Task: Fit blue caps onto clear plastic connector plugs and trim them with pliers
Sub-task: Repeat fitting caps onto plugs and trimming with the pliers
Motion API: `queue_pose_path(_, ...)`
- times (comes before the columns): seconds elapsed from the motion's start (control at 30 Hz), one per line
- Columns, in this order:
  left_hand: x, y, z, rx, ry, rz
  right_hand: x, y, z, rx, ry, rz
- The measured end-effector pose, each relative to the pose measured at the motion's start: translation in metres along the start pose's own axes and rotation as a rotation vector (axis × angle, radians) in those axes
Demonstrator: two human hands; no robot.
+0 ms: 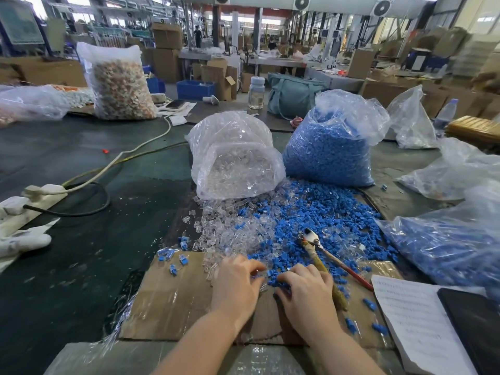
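Note:
My left hand (238, 282) and my right hand (307, 292) meet over the near edge of a mixed pile on a cardboard sheet (167, 299). The left fingers pinch a clear plug (258, 272). The right fingertips curl onto a blue cap (272, 277) next to it. Loose clear plugs (230, 226) spill from an open bag (235, 158). Loose blue caps (324, 212) spread from a full bag (327, 150). Pliers (311, 236) lie on the caps, their yellow handle running along my right hand's outer edge. Several capped plugs (173, 259) lie at the left.
A paper pad (416, 320) and a dark tablet (473, 320) sit at the right, below another bag of blue parts (446, 244). At the left are a power strip (35, 196) with cables and a white glove (21, 239). A bottle (256, 92) and a teal bag (292, 93) stand behind.

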State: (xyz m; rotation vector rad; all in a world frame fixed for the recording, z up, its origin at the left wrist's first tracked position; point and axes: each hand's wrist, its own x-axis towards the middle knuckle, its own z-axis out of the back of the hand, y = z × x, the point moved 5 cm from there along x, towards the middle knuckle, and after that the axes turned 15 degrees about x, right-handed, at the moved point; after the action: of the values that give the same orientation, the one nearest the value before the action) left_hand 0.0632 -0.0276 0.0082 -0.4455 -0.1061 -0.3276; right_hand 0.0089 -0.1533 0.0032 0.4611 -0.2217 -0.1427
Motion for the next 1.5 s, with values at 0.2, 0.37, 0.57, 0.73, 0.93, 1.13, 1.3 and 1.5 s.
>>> queue_pose_path(0.2, 0.001, -0.010, -0.014, 0.164, 0.039, -0.050, 0.002, 0.002, -0.001, -0.021, -0.011, 0.001)
queue_pose_path(0.37, 0.004, -0.012, -0.015, 0.158, 0.029, -0.057, 0.002, 0.002, -0.002, -0.043, 0.008, -0.008)
queue_pose_path(0.57, 0.001, -0.011, -0.013, 0.105, 0.000, -0.076, -0.003, 0.002, -0.002, -0.031, -0.030, 0.020)
queue_pose_path(0.73, -0.001, -0.011, -0.012, 0.078, 0.000, -0.075, -0.003, 0.005, -0.004, -0.050, -0.032, 0.019)
queue_pose_path(0.93, -0.003, -0.011, -0.012, 0.059, 0.012, -0.059, -0.003, 0.008, -0.002, -0.071, -0.070, 0.030)
queue_pose_path(1.13, -0.004, -0.011, -0.005, -0.031, -0.043, -0.061, -0.004, 0.008, 0.001, -0.018, -0.092, 0.018)
queue_pose_path(1.3, -0.003, -0.009, -0.002, -0.081, -0.042, -0.023, -0.004, 0.013, 0.000, -0.023, -0.125, 0.023)
queue_pose_path(1.5, -0.005, 0.000, 0.001, -0.206, -0.034, 0.088, 0.003, 0.014, -0.009, -0.055, -0.049, 0.012)
